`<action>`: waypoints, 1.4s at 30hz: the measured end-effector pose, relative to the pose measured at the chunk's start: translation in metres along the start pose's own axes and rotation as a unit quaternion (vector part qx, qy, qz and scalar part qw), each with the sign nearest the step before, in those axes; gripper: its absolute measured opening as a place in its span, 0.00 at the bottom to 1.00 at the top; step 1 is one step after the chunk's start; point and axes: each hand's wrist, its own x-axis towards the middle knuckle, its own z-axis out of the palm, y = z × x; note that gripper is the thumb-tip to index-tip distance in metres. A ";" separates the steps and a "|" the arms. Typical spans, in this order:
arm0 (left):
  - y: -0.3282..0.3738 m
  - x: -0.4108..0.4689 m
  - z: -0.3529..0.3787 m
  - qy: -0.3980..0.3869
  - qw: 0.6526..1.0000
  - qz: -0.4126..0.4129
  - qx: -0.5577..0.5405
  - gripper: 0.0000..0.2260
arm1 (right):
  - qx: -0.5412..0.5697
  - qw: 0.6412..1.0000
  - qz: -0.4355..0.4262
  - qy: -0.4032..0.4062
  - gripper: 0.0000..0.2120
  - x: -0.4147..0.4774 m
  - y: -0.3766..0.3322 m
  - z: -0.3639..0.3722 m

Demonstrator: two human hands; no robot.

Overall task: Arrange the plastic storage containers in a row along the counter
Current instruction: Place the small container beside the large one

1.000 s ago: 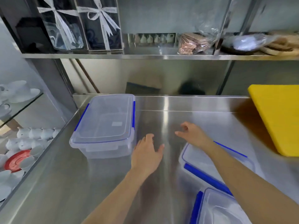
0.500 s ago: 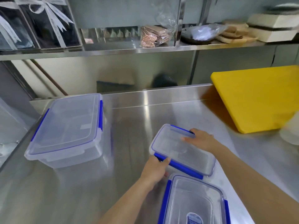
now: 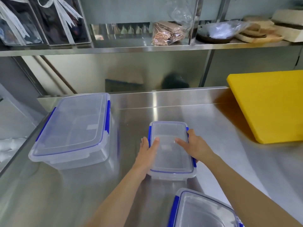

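Head view: both hands clasp the small container (image 3: pixel 170 148) mid-counter (image 3: pixel 213 128), left hand (image 3: pixel 147 153) and right hand (image 3: pixel 195 146) gripping its sides. Large container (image 3: pixel 73 126) sits far left; third container (image 3: pixel 201 210) near right.

I see a brushed silver-grey steel counter (image 3: pixel 205 128) with pale streaks of glare. On it, the large container (image 3: pixel 72 128) is clear, faintly bluish plastic with deep blue clips and a thin blue line tracing its lid. The small container (image 3: pixel 170 149) has the same frosted clear body, blue side clips and blue lid seam. The near container (image 3: pixel 203 212) at the bottom edge repeats that clear-and-blue scheme. To my right, the cutting board (image 3: pixel 268 105) is a solid bright yellow. On the steel shelf (image 3: pixel 114 49), the dark boxes (image 3: pixel 49 23) carry white ribbon, and a wrapped packet (image 3: pixel 165 33) shows brown with a fine lined pattern.
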 end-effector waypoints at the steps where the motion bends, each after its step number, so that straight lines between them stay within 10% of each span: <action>1: -0.002 -0.001 -0.007 -0.003 1.000 0.023 -0.002 0.38 | 0.071 0.997 0.006 -0.040 0.26 -0.004 0.002 -0.004; 5: -0.018 -0.016 -0.027 -0.119 0.987 0.077 0.071 0.58 | 0.176 0.936 -0.027 -0.302 0.43 -0.024 0.010 -0.027; 8: -0.035 -0.018 -0.029 -0.109 0.948 0.130 0.269 0.62 | 0.134 0.926 -0.063 -0.347 0.51 -0.022 0.016 -0.025; 22: -0.033 0.034 -0.063 0.165 0.906 0.213 0.328 0.25 | 0.154 0.953 -0.133 -0.225 0.43 0.048 -0.040 0.020; 31: -0.027 0.084 -0.080 0.169 0.844 0.175 0.478 0.43 | 0.077 0.974 -0.183 -0.107 0.25 0.092 -0.071 0.046; 42: -0.019 0.056 -0.072 0.130 0.854 0.159 0.479 0.36 | 0.045 0.980 -0.174 -0.086 0.29 0.067 -0.057 0.044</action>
